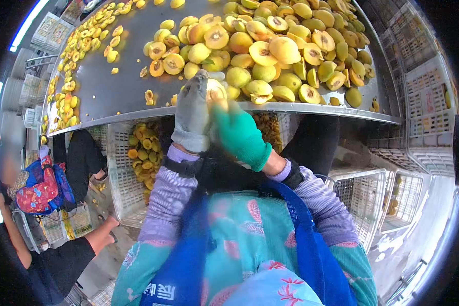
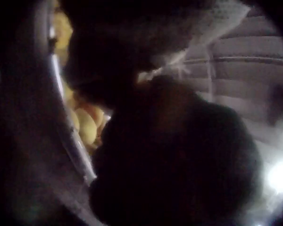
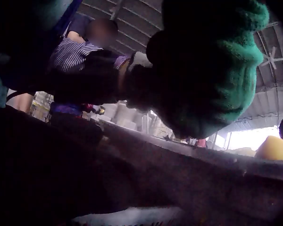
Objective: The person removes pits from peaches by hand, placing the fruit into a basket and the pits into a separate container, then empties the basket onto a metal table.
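In the head view, my left hand [image 1: 191, 109] in a grey glove grips a yellow peach half [image 1: 217, 91] at the table's front edge. My right hand [image 1: 241, 135], gloved in green and blurred, curls against the lower side of that peach half. The right wrist view shows the green glove [image 3: 226, 80] with its fingers bent in; its inner side is dark, and I cannot tell whether a tool lies within. The left wrist view is mostly dark, with the gloved hands as shadows. Just beyond my hands lies a heap of cut yellow peaches [image 1: 285, 51].
The metal table [image 1: 122, 92] has a raised front rim, with peach halves strewn along its left side. Beneath it stands a white crate [image 1: 123, 178] of peach pieces by my legs. White crates [image 1: 362, 196] stand at right. Another person [image 1: 41, 188] sits at left.
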### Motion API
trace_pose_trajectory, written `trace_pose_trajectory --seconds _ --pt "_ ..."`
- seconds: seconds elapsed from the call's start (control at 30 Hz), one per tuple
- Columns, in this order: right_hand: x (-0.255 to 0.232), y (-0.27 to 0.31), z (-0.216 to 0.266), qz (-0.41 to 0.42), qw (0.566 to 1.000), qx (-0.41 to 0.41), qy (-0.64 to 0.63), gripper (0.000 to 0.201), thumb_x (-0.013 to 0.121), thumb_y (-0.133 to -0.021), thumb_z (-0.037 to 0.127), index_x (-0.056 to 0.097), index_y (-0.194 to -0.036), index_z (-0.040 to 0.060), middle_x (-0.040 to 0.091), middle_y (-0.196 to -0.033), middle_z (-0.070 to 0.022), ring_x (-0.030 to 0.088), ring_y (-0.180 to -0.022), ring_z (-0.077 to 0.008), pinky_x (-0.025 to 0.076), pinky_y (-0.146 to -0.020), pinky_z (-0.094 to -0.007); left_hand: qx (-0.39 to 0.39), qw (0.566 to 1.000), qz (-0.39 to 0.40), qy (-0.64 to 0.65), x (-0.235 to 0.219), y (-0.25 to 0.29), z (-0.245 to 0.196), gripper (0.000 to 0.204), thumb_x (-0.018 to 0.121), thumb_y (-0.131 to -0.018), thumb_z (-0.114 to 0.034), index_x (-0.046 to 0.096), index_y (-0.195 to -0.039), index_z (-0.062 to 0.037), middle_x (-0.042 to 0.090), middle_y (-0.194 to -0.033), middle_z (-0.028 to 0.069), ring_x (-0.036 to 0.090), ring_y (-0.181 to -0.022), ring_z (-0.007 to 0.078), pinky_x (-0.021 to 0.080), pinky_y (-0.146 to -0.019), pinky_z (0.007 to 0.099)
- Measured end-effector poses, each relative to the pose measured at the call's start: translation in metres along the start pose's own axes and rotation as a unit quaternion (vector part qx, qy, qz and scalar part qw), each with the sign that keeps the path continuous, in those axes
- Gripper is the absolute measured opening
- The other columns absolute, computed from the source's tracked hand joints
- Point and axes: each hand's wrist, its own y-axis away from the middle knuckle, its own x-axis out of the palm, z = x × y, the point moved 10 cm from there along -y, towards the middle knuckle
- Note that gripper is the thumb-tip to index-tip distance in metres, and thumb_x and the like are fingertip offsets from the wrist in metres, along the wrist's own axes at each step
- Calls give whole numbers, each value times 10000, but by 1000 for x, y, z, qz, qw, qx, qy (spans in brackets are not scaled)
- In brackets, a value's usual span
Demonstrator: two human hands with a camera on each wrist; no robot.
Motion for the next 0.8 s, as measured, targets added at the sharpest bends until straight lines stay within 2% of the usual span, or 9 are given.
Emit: trace_pose_trajectory --seconds 0.07,0.3,0.37,0.47,0.53,0.6,0.67,0.73,0.8 --pt "0 1 -1 -2 1000 10 -7 180 487 -953 184 576 -1017 41 560 -781 -229 595 -656 -395 455 -504 -484 -48 992 19 117 9 2 0 399 458 -992 -357 666 -946 -19 653 -842 44 581 -745 112 469 -672 259" --pt "-7 12 6 -72 995 -37 -61 226 479 -966 236 578 -961 32 561 -734 -191 566 -584 -369 438 -463 -439 -20 1000 5 0 12 4 -25 319 512 -971 -259 666 -967 21 685 -855 73 616 -737 122 494 -679 259" --pt "0 6 -9 -11 982 67 -178 326 476 -971 335 572 -920 28 541 -666 -137 542 -516 -302 420 -427 -403 -45 999 13 23 15 1 -20 311 524 -965 -250 660 -962 31 687 -849 77 617 -729 118 497 -686 253" --pt "42 31 -25 134 786 339 -499 472 463 -956 498 555 -860 45 482 -578 -47 486 -440 -187 380 -381 -342 -142 979 141 -23 26 -6 2 267 580 -934 -242 677 -964 4 679 -832 51 560 -711 88 467 -635 247" --pt "62 41 -18 147 604 427 -656 531 448 -936 583 540 -817 74 442 -546 -3 450 -417 -125 349 -362 -300 -56 985 156 -52 34 -13 -9 299 586 -929 -280 674 -948 5 673 -810 62 575 -700 108 473 -625 249" --pt "40 27 -24 71 788 297 -534 488 453 -936 579 528 -804 115 452 -548 6 436 -412 -129 349 -366 -287 -3 982 184 -37 40 -17 -10 326 590 -923 -311 671 -927 5 666 -788 67 595 -701 125 482 -623 252" --pt "38 20 -11 93 739 304 -594 461 454 -933 584 512 -794 149 457 -546 19 421 -403 -131 349 -369 -276 -19 975 214 52 44 -17 -5 349 588 -919 -336 668 -908 4 659 -771 66 617 -711 139 495 -630 255" --pt "52 32 28 208 403 424 -784 448 452 -928 596 494 -785 174 456 -543 35 405 -392 -129 348 -373 -267 -105 952 208 196 47 -7 -9 373 581 -918 -364 665 -899 -2 655 -763 69 633 -715 155 507 -638 262" --pt "46 29 31 270 394 407 -779 440 448 -928 598 487 -788 182 448 -536 48 389 -385 -131 344 -374 -274 -164 938 175 250 44 3 -16 398 567 -920 -392 662 -904 -5 655 -767 76 637 -707 166 513 -641 267"
